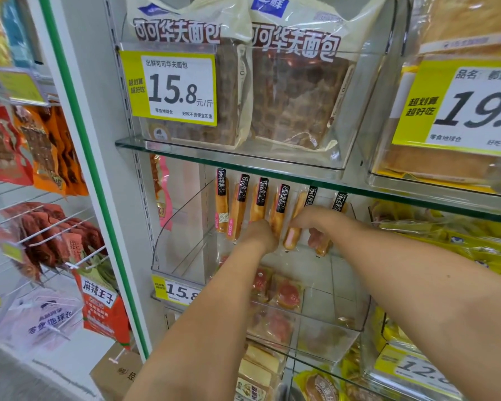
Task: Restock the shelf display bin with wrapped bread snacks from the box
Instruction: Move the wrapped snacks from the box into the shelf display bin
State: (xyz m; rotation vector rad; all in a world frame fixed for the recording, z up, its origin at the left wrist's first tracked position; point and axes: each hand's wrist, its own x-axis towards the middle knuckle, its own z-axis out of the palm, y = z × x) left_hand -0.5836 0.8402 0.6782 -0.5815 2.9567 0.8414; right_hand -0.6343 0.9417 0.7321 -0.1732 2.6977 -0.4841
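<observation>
A cardboard box (116, 371) sits low beside the shelf. Inside the clear display bin (168, 244), the left hand (259, 235) touches the wrapped bread snacks (222, 206), its fingers hidden. The right hand (315, 224) curls around one. The snacks are golden sticks with black labels, standing upright along the bin's back.

bread snacks (222, 204) upright in bin (180, 227) | box (116, 371) below-left | waffle bags (295, 96) above

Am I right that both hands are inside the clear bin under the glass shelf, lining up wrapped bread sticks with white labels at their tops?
Not quite: the labels are black, not white. The head view shows the left hand and right hand inside the clear bin under the glass shelf, lining up wrapped bread sticks.
</observation>
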